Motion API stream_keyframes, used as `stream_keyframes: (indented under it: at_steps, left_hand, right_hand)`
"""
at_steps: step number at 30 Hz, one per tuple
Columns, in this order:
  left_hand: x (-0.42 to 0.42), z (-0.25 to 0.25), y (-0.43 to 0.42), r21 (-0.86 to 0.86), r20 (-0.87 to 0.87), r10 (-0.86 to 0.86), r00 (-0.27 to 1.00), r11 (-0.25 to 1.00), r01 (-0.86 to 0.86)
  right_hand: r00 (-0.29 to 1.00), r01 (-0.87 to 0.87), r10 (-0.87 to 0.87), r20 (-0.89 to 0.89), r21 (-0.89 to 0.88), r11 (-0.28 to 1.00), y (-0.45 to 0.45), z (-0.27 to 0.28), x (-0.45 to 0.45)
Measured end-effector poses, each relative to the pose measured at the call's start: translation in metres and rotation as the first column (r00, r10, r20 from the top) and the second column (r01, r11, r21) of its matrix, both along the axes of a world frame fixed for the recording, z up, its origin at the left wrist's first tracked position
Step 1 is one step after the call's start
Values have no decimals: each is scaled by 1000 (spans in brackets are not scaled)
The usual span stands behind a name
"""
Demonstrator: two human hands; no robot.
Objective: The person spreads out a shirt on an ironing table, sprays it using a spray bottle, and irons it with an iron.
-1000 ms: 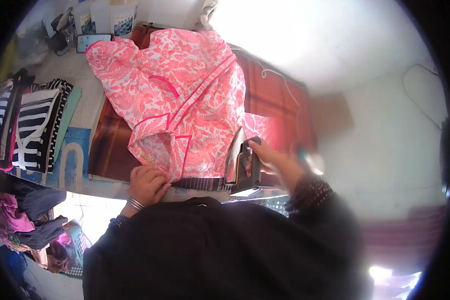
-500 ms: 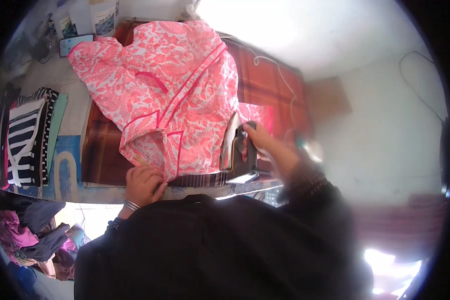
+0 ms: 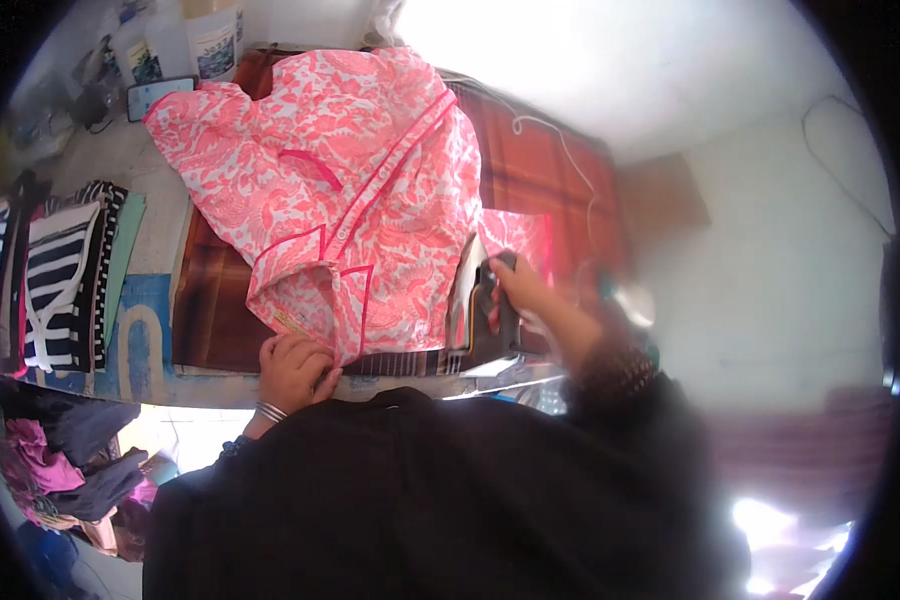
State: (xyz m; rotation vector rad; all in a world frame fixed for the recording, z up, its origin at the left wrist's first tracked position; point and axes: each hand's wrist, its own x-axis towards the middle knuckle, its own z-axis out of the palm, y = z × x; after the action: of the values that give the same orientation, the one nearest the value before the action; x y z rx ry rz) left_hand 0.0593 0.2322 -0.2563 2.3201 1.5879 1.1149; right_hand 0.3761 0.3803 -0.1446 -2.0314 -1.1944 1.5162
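A pink-and-white patterned shirt point(image 3: 370, 190) with darker pink piping is spread over a brown plaid cloth point(image 3: 545, 165). At its near edge lies the collar, and my left hand point(image 3: 297, 372) rests there with fingers closed on the fabric edge. My right hand point(image 3: 520, 285) is wrapped around the handle of a dark clothes iron point(image 3: 488, 325). The iron stands at the shirt's right side, beside a sleeve point(image 3: 520, 232) that extends to the right. Its soleplate is mostly hidden, so I cannot tell how much of it touches the cloth.
Folded striped clothes point(image 3: 62, 285) are stacked at the left of the table. A phone point(image 3: 160, 95) leans near plastic bottles point(image 3: 213, 45) at the back left. A white cord point(image 3: 560, 150) runs along the right side by the wall. Loose clothes point(image 3: 80, 460) lie below the table.
The view has shifted a little, so everything sits slightly lower and farther right. The iron's tilt has changed slightly beside the shirt. My left hand keeps its place at the collar.
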Motion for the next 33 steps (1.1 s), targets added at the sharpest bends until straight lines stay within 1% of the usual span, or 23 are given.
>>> stream_keyframes:
  at_steps: [1,5,6,8,10,11,13,14,15,16,17,19,21,23,24,25,26,27,28,29,31,32,33]
  left_hand:
    - [1,0,-1,-16,2,-6,1000,1000,6]
    - [3,-1,-1,14,10,7,1000,1000,-7]
    - [3,1,-2,14,16,8,1000,1000,-8]
    - [2,5,-2,17,17,20,1000,1000,-21]
    - [1,7,-3,-26,30,-1,1000,1000,1]
    - [1,8,-4,-29,27,7,1000,1000,-6]
    - [1,8,-5,-28,18,17,1000,999,-17]
    - [1,8,-6,-33,16,17,1000,999,-16]
    - [2,7,-6,-27,12,25,1000,999,-25]
    - [2,7,-5,-20,8,31,999,999,-31]
    - [3,8,-5,-22,9,28,1000,999,-28]
    - [4,9,-5,-23,2,44,999,999,-44]
    - [5,10,-6,-46,1,41,999,998,-41]
    - [6,11,-6,-67,-8,39,999,997,-39]
    - [6,12,-6,-69,-7,42,999,997,-43]
    - [7,12,-6,-72,-5,44,999,996,-44]
    - [8,13,-6,-74,-12,41,999,996,-42]
    - [10,13,-7,-75,-22,65,998,995,-67]
    - [12,14,-8,-74,-33,88,996,993,-91]
    - [13,15,-9,-72,-45,84,995,994,-87]
    - [16,20,-9,-36,-74,137,988,989,-140]
    - [22,25,-7,-29,-89,142,986,989,-145]
    - [31,30,-5,8,-30,206,978,979,-206]
  right_hand:
    - [999,-41,41,2,3,999,-4,-2,0]
    - [994,-71,73,77,-37,997,1,11,-1]
    - [995,-83,85,59,-33,996,20,-9,19]
    - [969,-201,201,143,-9,979,52,5,26]
    - [939,-249,214,269,101,963,88,-8,62]
    - [929,-308,268,257,131,942,94,-2,77]
    - [914,-367,324,243,160,916,116,-2,112]
    - [828,-483,398,395,144,864,138,-22,137]
    - [714,-588,451,536,108,802,149,-42,157]
    - [658,-626,418,627,146,766,143,-42,154]
    - [658,-624,417,627,144,768,134,-40,155]
    - [682,-569,397,615,105,815,73,7,92]
    - [555,-687,497,667,30,726,34,11,77]
    - [421,-810,532,735,41,585,-3,8,67]
    - [223,-890,578,785,-78,449,-16,15,59]
    - [16,-929,592,806,-206,306,-26,23,54]
    - [81,-932,576,814,-144,334,-30,25,54]
    - [92,-930,577,811,-137,340,-26,22,57]
    - [261,-853,489,832,-38,520,-14,19,61]
    - [411,-737,368,834,66,672,1,18,66]
    - [614,-599,207,762,278,751,49,4,96]
    - [598,-559,105,795,319,765,71,5,102]
    - [573,-517,2,819,360,776,90,6,109]
